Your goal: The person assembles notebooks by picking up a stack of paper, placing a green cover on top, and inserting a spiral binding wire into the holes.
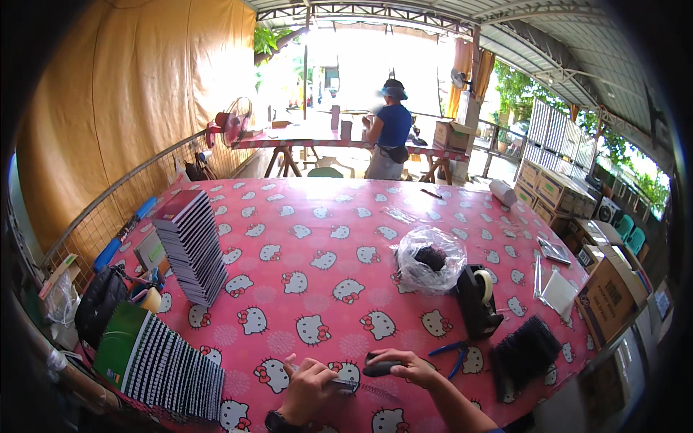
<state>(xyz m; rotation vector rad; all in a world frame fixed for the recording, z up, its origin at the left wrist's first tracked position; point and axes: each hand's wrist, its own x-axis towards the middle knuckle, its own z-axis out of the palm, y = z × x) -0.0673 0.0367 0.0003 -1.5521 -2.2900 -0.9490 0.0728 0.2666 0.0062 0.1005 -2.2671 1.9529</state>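
Note:
Near the front edge of the table, my left hand (309,390) is closed over a small notebook (345,387) seen nearly edge-on, its fingers hiding most of it. A thin spiral binding coil (381,394) trails from the notebook's right end. My right hand (410,366) grips a rounded black object (378,365) just above the coil; I cannot make out its exact kind. Blue-handled pliers (453,356) lie beside my right hand. Farther right is a heap of black coils (524,356).
Stacked spiral notebooks (160,364) and a tall notebook pile (191,249) stand at left. A black tape dispenser (479,303) and a clear plastic bag (433,261) are to the right. Cardboard boxes (613,296) flank the table. A person (392,133) stands at a far table.

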